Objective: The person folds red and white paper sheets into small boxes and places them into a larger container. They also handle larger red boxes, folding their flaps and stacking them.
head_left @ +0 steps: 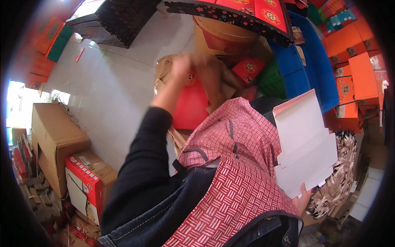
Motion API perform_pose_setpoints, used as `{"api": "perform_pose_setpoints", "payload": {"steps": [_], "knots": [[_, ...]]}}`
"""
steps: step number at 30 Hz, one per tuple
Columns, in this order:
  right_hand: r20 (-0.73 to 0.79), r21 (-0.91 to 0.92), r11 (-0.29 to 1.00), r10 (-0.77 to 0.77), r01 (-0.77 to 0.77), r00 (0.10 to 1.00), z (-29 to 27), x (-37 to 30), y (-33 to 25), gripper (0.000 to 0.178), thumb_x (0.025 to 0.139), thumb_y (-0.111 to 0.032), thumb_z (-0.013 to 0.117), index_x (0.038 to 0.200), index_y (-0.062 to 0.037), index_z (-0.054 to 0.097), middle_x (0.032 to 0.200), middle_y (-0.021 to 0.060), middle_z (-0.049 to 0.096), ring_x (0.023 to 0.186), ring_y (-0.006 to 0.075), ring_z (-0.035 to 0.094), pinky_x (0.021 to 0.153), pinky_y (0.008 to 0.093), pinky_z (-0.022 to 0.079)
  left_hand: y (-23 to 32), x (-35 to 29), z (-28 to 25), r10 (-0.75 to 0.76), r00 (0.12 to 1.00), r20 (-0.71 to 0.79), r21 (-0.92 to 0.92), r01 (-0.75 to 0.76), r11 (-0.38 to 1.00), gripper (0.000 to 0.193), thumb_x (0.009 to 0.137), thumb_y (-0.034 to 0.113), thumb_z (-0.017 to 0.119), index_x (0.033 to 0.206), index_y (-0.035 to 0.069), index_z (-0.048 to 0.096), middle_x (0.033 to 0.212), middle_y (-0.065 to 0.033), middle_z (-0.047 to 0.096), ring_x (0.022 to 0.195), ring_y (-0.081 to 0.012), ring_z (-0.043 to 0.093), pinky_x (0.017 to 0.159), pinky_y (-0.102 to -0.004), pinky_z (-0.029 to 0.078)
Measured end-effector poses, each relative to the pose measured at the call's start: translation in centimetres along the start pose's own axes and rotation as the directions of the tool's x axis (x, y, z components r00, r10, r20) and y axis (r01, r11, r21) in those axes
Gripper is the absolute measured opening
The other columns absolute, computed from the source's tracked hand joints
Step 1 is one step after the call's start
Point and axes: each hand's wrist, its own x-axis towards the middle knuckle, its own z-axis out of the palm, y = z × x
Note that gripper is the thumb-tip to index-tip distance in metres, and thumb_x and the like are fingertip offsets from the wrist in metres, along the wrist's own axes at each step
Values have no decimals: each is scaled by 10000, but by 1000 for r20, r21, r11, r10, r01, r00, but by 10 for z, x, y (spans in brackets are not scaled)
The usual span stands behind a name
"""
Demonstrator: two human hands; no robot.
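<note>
My left hand (180, 70) reaches forward, smeared by motion, over the top of a brown cardboard box (164, 66) with a red sheet or panel (189, 109) on it. Its fingers are too blurred to read. At my right side, my right hand (303, 200) grips the lower edge of an unfolded white carton blank (306, 142), thumb on the face and the other fingers mostly hidden. The blank stands tilted beside my red-and-white patterned apron (242, 177), its creased flaps spread out.
A round brown drum (224, 35) stands ahead, with a dark floral tray (230, 12) of red boxes above it. A blue crate (306, 61) and stacked orange boxes (364, 78) are at right. Cardboard boxes (59, 140) and a red-and-white carton (84, 185) stand left.
</note>
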Motion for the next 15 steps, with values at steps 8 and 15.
{"api": "perform_pose_setpoints", "payload": {"steps": [8, 15], "knots": [[-31, 79, 995, 57, -55, 998, 20, -17, 9, 559, 897, -39, 517, 1411, 20, 306, 1358, 188, 434, 1221, 326, 450, 1017, 449, 374, 53, 24, -94, 212, 977, -7, 253, -203, 946, 293, 823, 248, 668, 905, -34, 662, 738, -88, 645, 622, -136, 608, 568, -303, 491], [-136, -12, 988, 151, -154, 979, 22, -31, 2, 522, 921, -58, 505, 1405, 3, 320, 1332, 184, 456, 1188, 318, 478, 995, 450, 402, 4, 13, 10, -91, 969, -231, 248, 149, 957, 514, 726, 361, 782, 940, -79, 622, 840, -150, 655, 765, -281, 647, 659, -348, 510]]}}
